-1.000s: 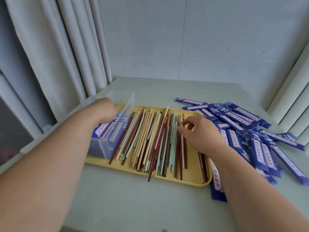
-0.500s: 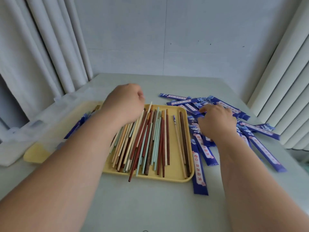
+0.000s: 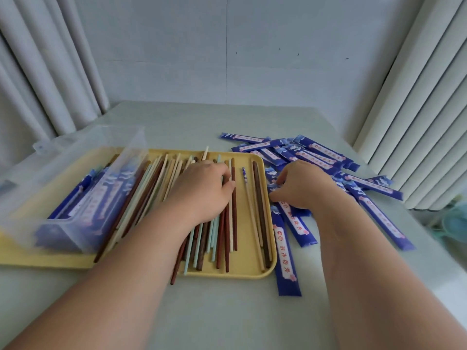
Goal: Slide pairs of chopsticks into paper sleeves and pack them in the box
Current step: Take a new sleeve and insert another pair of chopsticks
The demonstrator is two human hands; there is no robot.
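Several loose chopsticks (image 3: 222,238) in brown, red, cream and pale green lie lengthwise on a yellow tray (image 3: 227,276). My left hand (image 3: 202,190) rests on them, its fingertips curled down around a few near a dark red one. To the right of the tray lies a heap of blue paper sleeves (image 3: 326,154). My right hand (image 3: 303,188) sits on that heap, with its fingers and thumb pinching a sleeve at the tray's edge. A clear plastic box (image 3: 75,188) stands on the tray's left part and holds filled blue sleeves.
The pale grey-green table (image 3: 227,314) runs back to a white wall. Curtains (image 3: 38,72) hang at the left and ribbed blinds (image 3: 417,122) at the right. One blue sleeve (image 3: 288,263) lies alone by the tray's front right corner. A pale green object (image 3: 454,223) sits at the far right edge.
My left hand left the box, crossed right and came down onto the chopsticks. My right hand moved from the chopsticks onto the sleeve heap and closed on a sleeve.
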